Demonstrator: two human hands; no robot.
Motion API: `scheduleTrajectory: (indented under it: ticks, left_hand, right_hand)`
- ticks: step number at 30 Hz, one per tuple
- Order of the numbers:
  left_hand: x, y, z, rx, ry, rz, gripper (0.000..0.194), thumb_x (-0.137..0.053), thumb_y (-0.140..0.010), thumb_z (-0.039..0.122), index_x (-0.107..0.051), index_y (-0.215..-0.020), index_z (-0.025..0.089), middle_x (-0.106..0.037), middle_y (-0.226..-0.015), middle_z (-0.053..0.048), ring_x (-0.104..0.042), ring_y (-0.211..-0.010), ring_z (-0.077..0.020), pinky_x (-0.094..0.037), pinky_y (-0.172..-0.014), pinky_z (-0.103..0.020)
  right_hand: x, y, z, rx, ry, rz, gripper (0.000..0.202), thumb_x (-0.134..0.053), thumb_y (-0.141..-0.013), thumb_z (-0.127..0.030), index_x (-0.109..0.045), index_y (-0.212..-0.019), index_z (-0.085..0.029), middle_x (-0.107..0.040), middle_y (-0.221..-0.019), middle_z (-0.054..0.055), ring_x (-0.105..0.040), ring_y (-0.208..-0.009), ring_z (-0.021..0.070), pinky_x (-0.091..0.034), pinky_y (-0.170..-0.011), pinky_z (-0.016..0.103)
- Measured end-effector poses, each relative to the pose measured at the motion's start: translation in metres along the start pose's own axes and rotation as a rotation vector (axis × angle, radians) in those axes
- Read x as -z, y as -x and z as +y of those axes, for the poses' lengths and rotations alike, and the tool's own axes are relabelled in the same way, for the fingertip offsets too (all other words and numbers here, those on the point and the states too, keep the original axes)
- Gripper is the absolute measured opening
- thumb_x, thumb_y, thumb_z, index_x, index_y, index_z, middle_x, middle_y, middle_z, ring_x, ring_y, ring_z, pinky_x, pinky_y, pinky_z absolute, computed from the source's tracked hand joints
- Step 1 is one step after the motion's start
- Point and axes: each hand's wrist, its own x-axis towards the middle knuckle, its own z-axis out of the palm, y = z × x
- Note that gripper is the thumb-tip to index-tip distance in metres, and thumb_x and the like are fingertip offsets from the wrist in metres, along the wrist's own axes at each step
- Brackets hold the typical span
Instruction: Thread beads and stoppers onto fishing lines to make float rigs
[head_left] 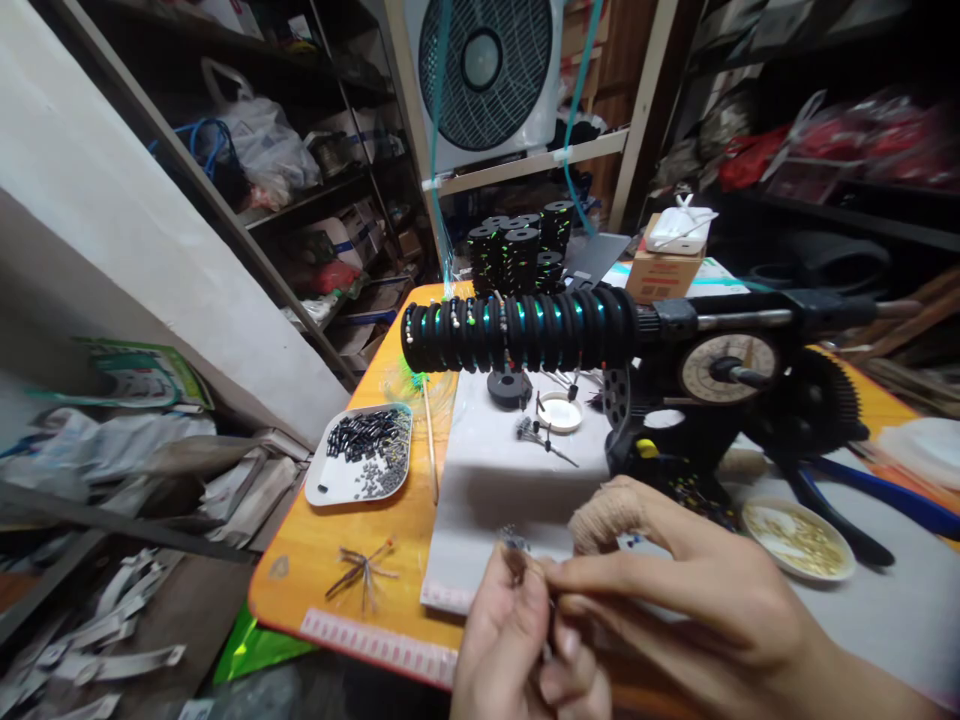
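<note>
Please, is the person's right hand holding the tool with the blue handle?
No, the right hand has its fingertips at the left hand, while the blue-handled tool lies apart, farther to the right.

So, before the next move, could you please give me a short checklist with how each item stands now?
1. Left hand has a pinch on the small piece: ok, it sits between thumb and finger.
2. Right hand is close enough to help: ok, its fingertips meet the left hand's.
3. Small piece is lined up properly: cannot tell, fingers cover much of it.
4. White tray is flat, with its dark tubes inside: ok.
5. Gold bits are in their dish: ok.
6. Black roll is apart from both hands: ok.
</note>
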Motion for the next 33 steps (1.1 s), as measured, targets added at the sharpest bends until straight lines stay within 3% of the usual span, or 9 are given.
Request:
scheduleTrajectory:
  ticks: [3, 7, 10, 12, 15, 17, 21, 26, 33]
  left_hand:
    - [-0.008, -0.002, -0.011, -0.336, -0.020, 0.148, 0.028, -0.085, -0.070, 0.039, -0.065, -0.077, 0.021, -0.057, -0.066, 0.003, -0.048, -0.054, -0.0053, -0.039, -0.052, -0.015]
    - [-0.010, -0.001, -0.016, -0.813, -0.075, 0.187, 0.021, -0.079, -0.078, 0.039, -0.064, -0.070, 0.026, -0.053, -0.060, 0.004, -0.050, -0.064, -0.0101, -0.043, -0.059, -0.017]
    - [0.004, 0.010, 0.011, -0.956, -0.217, 0.209, 0.017, -0.073, -0.082, 0.043, -0.065, -0.075, 0.030, -0.044, -0.055, 0.004, -0.056, -0.075, -0.0136, -0.050, -0.077, -0.023]
    - [0.018, 0.020, 0.044, -1.049, -0.436, 0.147, 0.014, -0.073, -0.085, 0.037, -0.063, -0.078, 0.029, -0.047, -0.060, 0.007, -0.049, -0.059, -0.0094, -0.051, -0.074, -0.024]
    - [0.037, 0.033, 0.099, -1.017, -0.815, 0.306, 0.010, -0.065, -0.092, 0.029, -0.057, -0.085, 0.026, -0.052, -0.078, 0.005, -0.048, -0.062, -0.0102, -0.043, -0.059, -0.021]
    - [0.046, 0.036, 0.127, -0.790, -1.338, 0.422, 0.006, -0.064, -0.092, 0.030, -0.060, -0.091, 0.025, -0.055, -0.083, 0.002, -0.054, -0.074, -0.0137, -0.045, -0.068, -0.024]
    - [0.057, 0.033, 0.150, -0.342, -1.960, 0.350, 0.015, -0.062, -0.089, 0.036, -0.061, -0.090, 0.021, -0.058, -0.096, -0.004, -0.061, -0.087, -0.0226, -0.047, -0.081, -0.037]
    - [0.074, 0.031, 0.148, -0.219, -2.054, 0.306, 0.017, -0.054, -0.091, 0.037, -0.060, -0.090, 0.021, -0.057, -0.105, -0.008, -0.063, -0.097, -0.0268, -0.048, -0.089, -0.042]
    - [0.056, 0.032, 0.124, -0.568, -1.847, 0.324, 0.015, -0.050, -0.094, 0.030, -0.060, -0.085, 0.022, -0.065, -0.093, -0.008, -0.063, -0.091, -0.0268, -0.047, -0.082, -0.035]
  right_hand:
    - [0.000, -0.002, -0.006, 0.026, 0.063, -0.005, 0.020, -0.056, -0.085, -0.001, -0.067, -0.095, -0.015, -0.061, -0.088, 0.007, -0.061, -0.079, 0.0136, -0.054, -0.067, 0.021]
    - [0.000, 0.005, -0.004, 0.105, 0.168, 0.043, 0.025, -0.055, -0.083, -0.002, -0.063, -0.101, -0.018, -0.064, -0.098, 0.009, -0.065, -0.089, 0.0170, -0.055, -0.074, 0.024]
    - [0.005, 0.012, 0.001, 0.144, 0.267, 0.099, 0.026, -0.057, -0.085, -0.005, -0.065, -0.105, -0.020, -0.067, -0.102, 0.009, -0.066, -0.096, 0.0213, -0.055, -0.083, 0.029]
    - [0.009, 0.013, 0.002, 0.151, 0.287, 0.056, 0.028, -0.060, -0.084, -0.004, -0.066, -0.105, -0.020, -0.068, -0.101, 0.008, -0.067, -0.096, 0.0214, -0.054, -0.085, 0.029]
    - [0.012, 0.009, -0.001, 0.121, 0.253, -0.009, 0.029, -0.064, -0.080, -0.002, -0.067, -0.102, -0.021, -0.068, -0.098, 0.005, -0.068, -0.089, 0.0188, -0.054, -0.078, 0.026]
    - [0.010, 0.006, -0.004, 0.076, 0.224, -0.008, 0.027, -0.064, -0.081, -0.003, -0.067, -0.099, -0.022, -0.068, -0.095, 0.005, -0.067, -0.083, 0.0173, -0.053, -0.070, 0.024]
    - [0.004, 0.005, -0.002, 0.013, 0.179, 0.018, 0.020, -0.064, -0.084, -0.009, -0.067, -0.097, -0.023, -0.064, -0.087, 0.004, -0.064, -0.075, 0.0154, -0.051, -0.060, 0.024]
    - [0.006, 0.002, 0.000, 0.005, 0.154, -0.016, 0.021, -0.061, -0.086, -0.007, -0.066, -0.100, -0.022, -0.057, -0.083, 0.002, -0.059, -0.073, 0.0132, -0.049, -0.059, 0.022]
    - [0.007, 0.000, -0.004, 0.015, 0.100, -0.025, 0.022, -0.058, -0.089, -0.006, -0.063, -0.101, -0.022, -0.051, -0.079, 0.001, -0.055, -0.068, 0.0124, -0.045, -0.055, 0.023]
